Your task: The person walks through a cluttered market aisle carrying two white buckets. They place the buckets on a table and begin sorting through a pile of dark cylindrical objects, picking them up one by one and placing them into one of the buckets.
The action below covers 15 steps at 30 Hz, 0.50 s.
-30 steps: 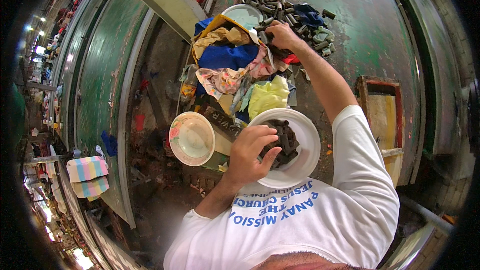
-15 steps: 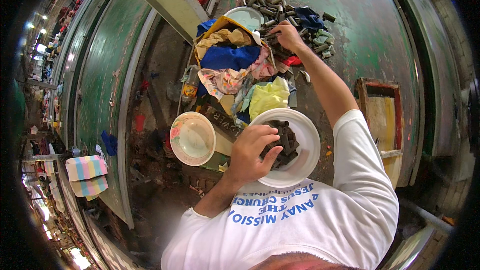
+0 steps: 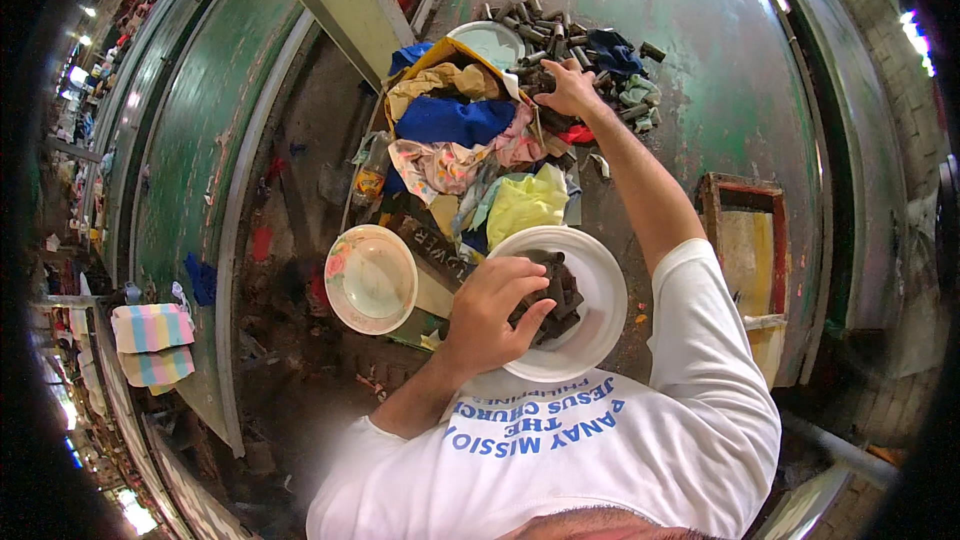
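My left hand (image 3: pixel 490 315) is curled round a cluster of short dark cylindrical pieces (image 3: pixel 562 300) at the left side of a white bowl (image 3: pixel 607 310) close to my chest. Its palm is hidden, and some of those pieces may rest on the bowl's bottom. With my right arm stretched forward, my right hand (image 3: pixel 570 90) is at the near edge of a heap of similar dark cylindrical pieces (image 3: pixel 545 28). The right fingers are spread, touching or just above the heap, and nothing shows gripped in them. Dark blue cloth (image 3: pixel 614 52) lies among the heap.
Left of the white bowl stands a flower-patterned bowl (image 3: pixel 371 280). Beyond them is a box stuffed with cloths, a blue one (image 3: pixel 455 122) on top and a yellow one (image 3: pixel 527 205) nearer. A pale post (image 3: pixel 345 5) slants at the upper left; a wooden frame (image 3: pixel 745 240) is at right.
My right hand has drawn back slightly toward me, and its fingers have spread over the heap. My left hand stays at the white bowl; the whole view has shifted a little.
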### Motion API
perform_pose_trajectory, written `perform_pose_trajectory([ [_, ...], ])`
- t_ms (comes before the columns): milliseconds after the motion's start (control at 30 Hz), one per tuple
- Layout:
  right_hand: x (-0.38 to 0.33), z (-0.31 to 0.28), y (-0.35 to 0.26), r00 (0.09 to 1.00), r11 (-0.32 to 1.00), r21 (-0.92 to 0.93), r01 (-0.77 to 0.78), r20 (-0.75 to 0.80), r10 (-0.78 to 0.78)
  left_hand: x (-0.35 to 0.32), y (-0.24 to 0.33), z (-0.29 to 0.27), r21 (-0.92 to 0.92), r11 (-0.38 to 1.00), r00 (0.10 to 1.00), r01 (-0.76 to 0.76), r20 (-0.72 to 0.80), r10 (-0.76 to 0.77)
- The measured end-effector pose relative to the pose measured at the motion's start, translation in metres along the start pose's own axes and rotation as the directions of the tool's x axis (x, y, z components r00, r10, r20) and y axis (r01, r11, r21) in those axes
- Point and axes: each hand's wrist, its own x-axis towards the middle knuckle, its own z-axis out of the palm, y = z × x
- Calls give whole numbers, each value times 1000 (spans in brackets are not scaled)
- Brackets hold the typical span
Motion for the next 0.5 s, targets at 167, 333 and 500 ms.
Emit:
perform_pose_trajectory([
  [167,10,-3,-22,995,990,-130,-55,74,65,0,-2,1,-30,999,999,40,-4,-40],
  [333,14,-13,-35,988,968,-247,-32,140,68,4,-4,-1,-42,997,998,66,-7,-67],
  [500,11,-2,-29,997,932,-354,79,18,-77,8,-3,-3,-47,996,997,74,21,-73],
])
